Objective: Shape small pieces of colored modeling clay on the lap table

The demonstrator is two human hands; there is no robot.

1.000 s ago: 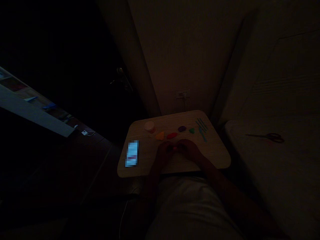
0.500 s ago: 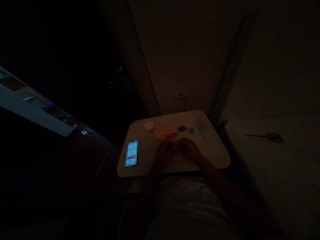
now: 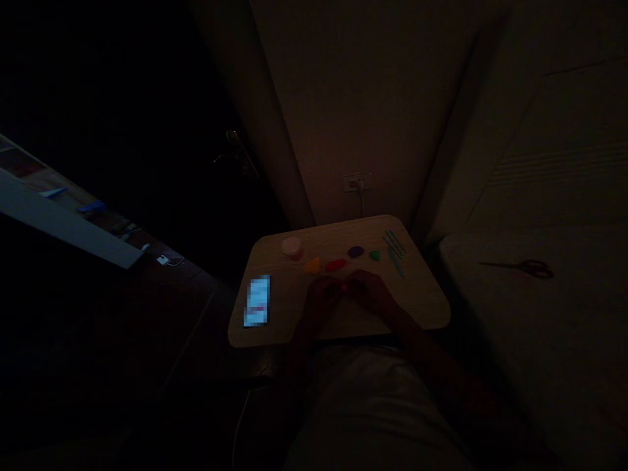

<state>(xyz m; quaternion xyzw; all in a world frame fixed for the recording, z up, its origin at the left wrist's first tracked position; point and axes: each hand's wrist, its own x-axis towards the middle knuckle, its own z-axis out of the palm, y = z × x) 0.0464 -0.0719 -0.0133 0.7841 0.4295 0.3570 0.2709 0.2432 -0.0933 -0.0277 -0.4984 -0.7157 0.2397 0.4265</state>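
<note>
In dim light, my left hand (image 3: pixel 322 293) and my right hand (image 3: pixel 366 288) meet above the near middle of a small wooden table (image 3: pixel 289 330). Both are closed, their fingertips on a small piece of red modelling clay (image 3: pixel 344 288) that is mostly hidden. Just beyond them lies a larger red clay lump (image 3: pixel 336 265). An orange clay lump (image 3: pixel 312 265) is to its left; a purple lump (image 3: pixel 356 251) and a green lump (image 3: pixel 375 255) are to its right.
A lit phone (image 3: pixel 258 301) lies at the table's left. A pale round tub (image 3: pixel 292 247) stands at the back left. Several thin green sticks (image 3: pixel 395 244) and a green modelling tool (image 3: pixel 395 263) lie at the right. Scissors (image 3: pixel 532 267) rest on the pale surface beyond the table.
The room looks slightly darker, and the view has shifted a little. My hands stay together on the small red clay piece, with only slight finger movement.
</note>
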